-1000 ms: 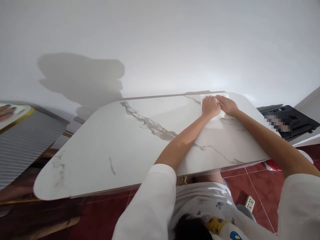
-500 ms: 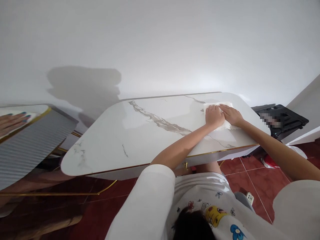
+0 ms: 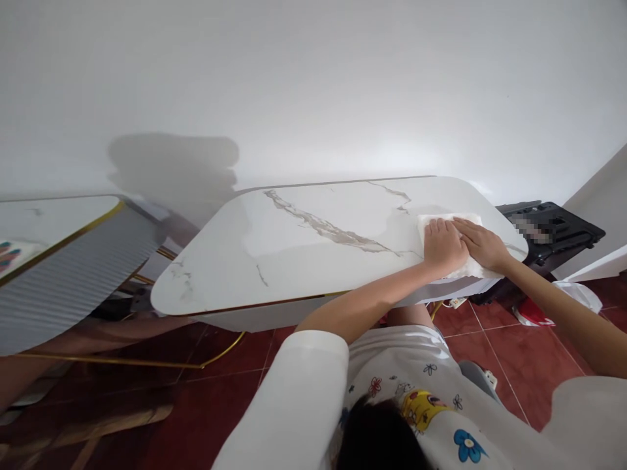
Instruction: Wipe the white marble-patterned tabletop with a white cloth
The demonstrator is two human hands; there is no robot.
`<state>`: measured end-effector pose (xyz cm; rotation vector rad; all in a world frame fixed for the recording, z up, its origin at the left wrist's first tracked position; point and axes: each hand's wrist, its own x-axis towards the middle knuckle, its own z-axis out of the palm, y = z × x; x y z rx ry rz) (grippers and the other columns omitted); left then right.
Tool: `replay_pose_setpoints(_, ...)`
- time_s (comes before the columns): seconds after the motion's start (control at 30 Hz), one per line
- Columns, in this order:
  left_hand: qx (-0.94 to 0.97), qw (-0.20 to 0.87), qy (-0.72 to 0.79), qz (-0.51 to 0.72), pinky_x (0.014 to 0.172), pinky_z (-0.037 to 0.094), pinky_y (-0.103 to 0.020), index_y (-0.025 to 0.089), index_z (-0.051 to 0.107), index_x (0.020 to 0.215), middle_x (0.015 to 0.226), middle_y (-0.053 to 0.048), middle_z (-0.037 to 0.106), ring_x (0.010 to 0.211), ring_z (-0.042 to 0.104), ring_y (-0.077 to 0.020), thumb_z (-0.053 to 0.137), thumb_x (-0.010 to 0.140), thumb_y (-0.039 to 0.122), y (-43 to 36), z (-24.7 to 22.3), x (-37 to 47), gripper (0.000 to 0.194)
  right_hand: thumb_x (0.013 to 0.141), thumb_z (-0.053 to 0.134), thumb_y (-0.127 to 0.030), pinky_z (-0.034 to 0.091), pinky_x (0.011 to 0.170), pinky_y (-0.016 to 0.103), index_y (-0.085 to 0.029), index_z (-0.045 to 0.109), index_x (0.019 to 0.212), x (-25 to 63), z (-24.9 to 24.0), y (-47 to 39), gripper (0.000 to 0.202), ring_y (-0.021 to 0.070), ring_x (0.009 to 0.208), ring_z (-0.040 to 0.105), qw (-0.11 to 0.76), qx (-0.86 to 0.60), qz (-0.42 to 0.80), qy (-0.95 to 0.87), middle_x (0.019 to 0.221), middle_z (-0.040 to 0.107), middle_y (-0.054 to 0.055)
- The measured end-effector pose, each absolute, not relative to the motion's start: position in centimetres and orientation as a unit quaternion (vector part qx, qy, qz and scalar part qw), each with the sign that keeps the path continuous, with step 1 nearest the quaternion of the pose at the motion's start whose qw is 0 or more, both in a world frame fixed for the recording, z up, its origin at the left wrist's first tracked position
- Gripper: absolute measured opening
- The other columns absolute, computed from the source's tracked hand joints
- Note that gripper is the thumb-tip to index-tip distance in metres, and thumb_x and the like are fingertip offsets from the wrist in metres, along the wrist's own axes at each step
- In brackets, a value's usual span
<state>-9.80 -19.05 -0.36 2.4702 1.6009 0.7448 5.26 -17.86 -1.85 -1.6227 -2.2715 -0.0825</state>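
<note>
My left hand (image 3: 445, 248) is closed over a white cloth (image 3: 472, 267), pressing it against a white marble-patterned tabletop (image 3: 294, 274). Beside it, my right hand (image 3: 484, 247) also presses the cloth, its fingertips meeting the left hand's knuckles. The cloth lies at the right part of the top, close to the gold-trimmed front edge. Its middle is hidden beneath both hands.
At far left, another person's hand (image 3: 7, 253) with blue nails rests on a second table (image 3: 59, 219) with a ribbed grey side. Black cases (image 3: 573, 228) stand right of my table. A white wall (image 3: 313, 85) rises behind; red tiles (image 3: 509, 352) cover the floor.
Both my hands and the cloth have slid right and toward the front edge. The view has shifted slightly, and the other person's hand has moved left, partly out of frame.
</note>
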Motion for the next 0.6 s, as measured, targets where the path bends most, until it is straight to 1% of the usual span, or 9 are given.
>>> replay_pose_setpoints(0.13,0.816,0.066,0.522,0.242,0.117,0.028,-0.04,-0.002,0.049,0.133,0.141,-0.022,0.051,0.137,0.039,-0.0321,0.04,0.094,0.025,-19.0,-0.3,-7.8,0.048,0.096,0.03,-0.036,0.045,0.111,0.046,-0.03,0.049,0.144,7.6,-1.5,-17.9,0.052,0.0243,0.137,0.047,0.166,-0.573,-0.016,-0.802,0.148,0.05,-0.001)
replay_pose_setpoints(0.23,0.82,0.076,0.513,0.243,0.117,0.026,-0.041,-0.003,0.048,0.135,0.143,-0.023,0.049,0.138,0.038,-0.0328,0.04,0.094,0.025,-18.5,-0.2,-6.4,0.051,0.095,0.031,-0.036,0.043,0.113,0.045,-0.031,0.051,0.143,9.3,-1.6,-17.4,0.052,0.0238,0.137,0.047,0.172,-0.58,-0.02,-0.796,0.146,0.052,-0.003)
replay_pose_setpoints(0.4,0.819,0.075,0.509,0.253,0.115,0.028,-0.04,0.0,0.053,0.129,0.138,-0.021,0.053,0.134,0.043,-0.0311,0.039,0.094,0.024,-15.9,-0.4,-5.8,0.045,0.095,0.033,-0.037,0.043,0.113,0.046,-0.03,0.052,0.142,9.8,-1.9,-14.7,0.051,0.0239,0.136,0.048,0.184,-0.591,-0.017,-0.785,0.146,0.052,-0.002)
replay_pose_setpoints(0.6,0.808,0.081,0.52,0.265,0.112,0.029,-0.038,0.004,0.058,0.123,0.132,-0.019,0.057,0.128,0.045,-0.0297,0.039,0.094,0.025,-10.0,-0.4,-6.6,0.04,0.092,0.036,-0.035,0.042,0.112,0.045,-0.027,0.054,0.14,8.3,-1.4,-8.7,0.052,0.0249,0.136,0.048,0.174,-0.613,-0.004,-0.771,0.148,0.05,-0.001)
